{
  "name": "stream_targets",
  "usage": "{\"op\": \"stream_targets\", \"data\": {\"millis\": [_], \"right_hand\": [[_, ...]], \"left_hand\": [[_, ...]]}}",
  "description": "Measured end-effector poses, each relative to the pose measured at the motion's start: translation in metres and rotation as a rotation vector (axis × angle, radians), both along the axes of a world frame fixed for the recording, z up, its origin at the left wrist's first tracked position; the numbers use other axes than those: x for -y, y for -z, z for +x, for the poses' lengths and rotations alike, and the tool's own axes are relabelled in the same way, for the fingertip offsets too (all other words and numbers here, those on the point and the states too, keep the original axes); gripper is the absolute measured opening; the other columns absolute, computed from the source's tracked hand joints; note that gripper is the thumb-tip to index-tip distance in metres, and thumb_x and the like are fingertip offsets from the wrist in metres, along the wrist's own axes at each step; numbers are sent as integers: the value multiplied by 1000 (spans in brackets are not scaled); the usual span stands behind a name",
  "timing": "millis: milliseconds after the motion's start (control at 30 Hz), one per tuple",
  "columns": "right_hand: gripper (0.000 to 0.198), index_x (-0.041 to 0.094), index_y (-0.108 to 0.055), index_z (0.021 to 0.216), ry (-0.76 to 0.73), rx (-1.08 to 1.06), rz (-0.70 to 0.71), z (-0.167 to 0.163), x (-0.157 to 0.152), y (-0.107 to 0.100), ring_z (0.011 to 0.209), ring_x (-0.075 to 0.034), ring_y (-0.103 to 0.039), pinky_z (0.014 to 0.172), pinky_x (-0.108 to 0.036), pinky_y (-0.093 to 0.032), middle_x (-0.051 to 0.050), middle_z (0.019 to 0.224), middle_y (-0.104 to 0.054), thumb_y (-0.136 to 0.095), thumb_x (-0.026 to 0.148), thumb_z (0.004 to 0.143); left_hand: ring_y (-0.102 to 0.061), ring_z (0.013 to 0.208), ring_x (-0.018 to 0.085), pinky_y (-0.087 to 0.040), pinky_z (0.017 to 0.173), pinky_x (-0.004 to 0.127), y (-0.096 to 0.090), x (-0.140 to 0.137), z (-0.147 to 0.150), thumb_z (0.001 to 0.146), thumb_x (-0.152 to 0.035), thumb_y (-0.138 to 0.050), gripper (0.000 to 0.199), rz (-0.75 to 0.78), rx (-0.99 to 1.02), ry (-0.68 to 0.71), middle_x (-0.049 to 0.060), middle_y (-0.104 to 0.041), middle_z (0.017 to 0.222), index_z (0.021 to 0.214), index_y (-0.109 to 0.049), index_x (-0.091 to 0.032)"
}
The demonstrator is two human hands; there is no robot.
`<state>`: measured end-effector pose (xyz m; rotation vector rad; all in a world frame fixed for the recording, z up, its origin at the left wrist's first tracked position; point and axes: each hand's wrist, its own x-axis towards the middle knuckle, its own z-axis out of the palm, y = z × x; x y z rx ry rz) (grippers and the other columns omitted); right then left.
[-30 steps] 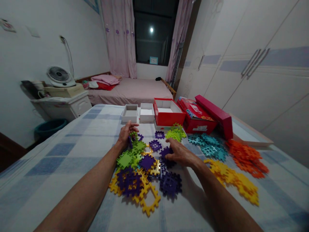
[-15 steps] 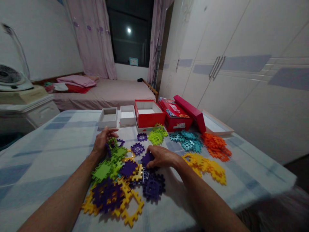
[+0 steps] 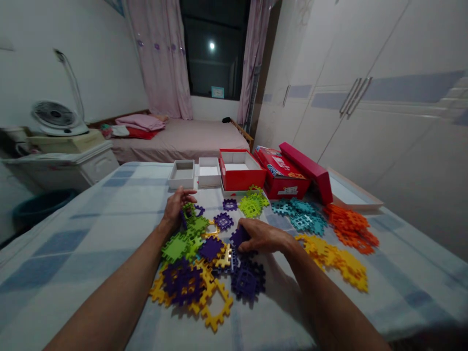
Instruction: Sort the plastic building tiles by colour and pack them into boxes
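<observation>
My right hand (image 3: 265, 235) has its thumb and fingers closed on a dark purple interlocking plastic piece (image 3: 238, 237), low over a small pile of purple pieces (image 3: 248, 282). My left hand (image 3: 176, 207) rests at the far left edge of the mixed heap, fingers stretched out and apart, beside a green and purple piece (image 3: 188, 210). Between my forearms lie lime green pieces (image 3: 177, 247), a solid purple square (image 3: 211, 248) and yellow pieces (image 3: 219, 312), overlapping each other. Two purple pieces lie singly, one a gear-edged frame (image 3: 223, 221) and one farther back (image 3: 230, 204).
Sorted piles lie to the right: lime green (image 3: 252, 204), teal (image 3: 305, 217), orange (image 3: 351, 226) and yellow (image 3: 336, 258). Behind them stand a small white box (image 3: 182, 183), an open red box (image 3: 243, 181), a second red box (image 3: 288, 187) and a leaning red lid (image 3: 307, 163).
The view has turned a little to the left, so everything sits farther right. Both hands keep nearly the same places among the pieces, the right still on the purple piece.
</observation>
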<state>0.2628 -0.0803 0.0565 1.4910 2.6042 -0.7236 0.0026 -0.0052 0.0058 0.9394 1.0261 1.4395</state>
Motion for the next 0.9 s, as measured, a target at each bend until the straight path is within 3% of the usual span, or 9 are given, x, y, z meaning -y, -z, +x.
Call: {"op": "stream_targets", "data": {"millis": [167, 300, 433, 633, 767, 900], "right_hand": [[22, 16, -53, 94, 137, -323, 54, 1, -12, -2, 77, -15, -51, 67, -25, -38, -2, 87, -58, -58, 26, 75], [30, 15, -54, 104, 255, -475, 70, -15, -31, 3, 78, -14, -55, 69, -25, -42, -2, 92, -61, -55, 19, 74], [50, 13, -54, 121, 187, -273, 75, -32, -50, 9, 95, -17, -57, 81, -24, -42, -7, 111, -61, -61, 20, 72], [62, 12, -55, 125, 156, -118, 75, -42, -58, 12, 114, -26, -51, 92, -29, -39, -13, 123, -56, -69, 24, 66], [57, 12, -56, 121, 160, -85, 64, -41, -56, 12, 109, -26, -53, 89, -30, -40, -13, 117, -59, -69, 27, 68], [41, 14, -62, 105, 160, -100, 52, -40, -54, 12, 96, -22, -56, 77, -27, -42, -9, 105, -63, -69, 29, 68]], "left_hand": [[-46, 37, 6, -33, 35, 19, 3, -4, 1, 68, -61, -60, 53, 0, 9, -30, 0, -60, 52, 80, -66, -9], [-47, 38, 7, -33, 36, 19, 5, -5, 0, 67, -63, -60, 55, 2, 10, -21, 1, -61, 52, 80, -66, -9], [-48, 39, 7, -34, 37, 19, 5, -4, 0, 67, -64, -60, 56, 6, 4, -24, 1, -61, 54, 81, -66, -10], [-48, 40, 7, -34, 37, 18, 5, -4, 0, 67, -63, -60, 57, 7, 0, -29, 1, -62, 54, 81, -67, -9], [-48, 39, 7, -34, 37, 18, 3, -3, 1, 67, -64, -59, 56, 4, 4, -33, 1, -61, 53, 79, -66, -9], [-48, 38, 7, -33, 36, 19, 1, -2, 2, 68, -63, -59, 56, -2, 4, -32, 1, -61, 52, 79, -66, -9]]}}
